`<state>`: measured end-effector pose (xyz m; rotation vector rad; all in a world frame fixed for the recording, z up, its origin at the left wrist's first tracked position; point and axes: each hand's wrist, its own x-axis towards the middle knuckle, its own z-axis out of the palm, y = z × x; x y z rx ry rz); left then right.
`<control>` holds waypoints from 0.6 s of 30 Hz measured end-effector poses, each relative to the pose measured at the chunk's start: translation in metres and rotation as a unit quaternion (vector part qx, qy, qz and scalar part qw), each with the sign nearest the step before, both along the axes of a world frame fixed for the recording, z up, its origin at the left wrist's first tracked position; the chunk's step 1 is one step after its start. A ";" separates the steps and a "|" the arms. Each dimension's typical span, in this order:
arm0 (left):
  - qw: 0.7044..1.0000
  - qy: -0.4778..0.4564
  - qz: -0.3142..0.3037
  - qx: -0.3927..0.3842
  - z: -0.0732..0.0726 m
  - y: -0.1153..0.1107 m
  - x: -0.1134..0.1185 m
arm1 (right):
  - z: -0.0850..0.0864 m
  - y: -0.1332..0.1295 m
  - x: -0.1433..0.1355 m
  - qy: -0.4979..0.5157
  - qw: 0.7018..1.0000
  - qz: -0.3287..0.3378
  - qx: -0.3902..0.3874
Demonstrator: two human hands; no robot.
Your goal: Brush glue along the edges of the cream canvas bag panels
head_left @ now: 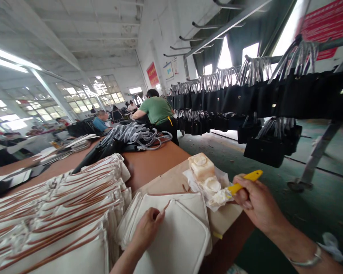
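My right hand (253, 201) is wrapped around the yellow handle of a brush (242, 182). The brush's head, coated in pale paste, is down among the glue on a paper sheet, beside a crusted, cream-coloured glue container (201, 166). My left hand (148, 227) lies over the top white bag panel (180, 236) of a small pile. Its thumb and forefinger pinch the end of a thin brown strip (167, 204) at the panel's upper edge. Part of the strip is hidden by the fingers.
Rows of white pieces with brown strips (71, 217) fill the table's left side. Black bags with wrapped handles (134, 137) lie farther back. A person in a green shirt (157, 110) bends beyond the table. Racks of black bags (263, 95) stand right, above the green floor (291, 213).
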<state>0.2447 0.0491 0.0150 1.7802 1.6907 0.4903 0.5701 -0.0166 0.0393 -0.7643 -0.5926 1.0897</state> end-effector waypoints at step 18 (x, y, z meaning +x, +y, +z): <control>0.975 -0.208 -0.029 -0.071 0.001 -0.012 0.039 | -0.005 0.059 -0.070 -0.304 0.949 0.037 0.070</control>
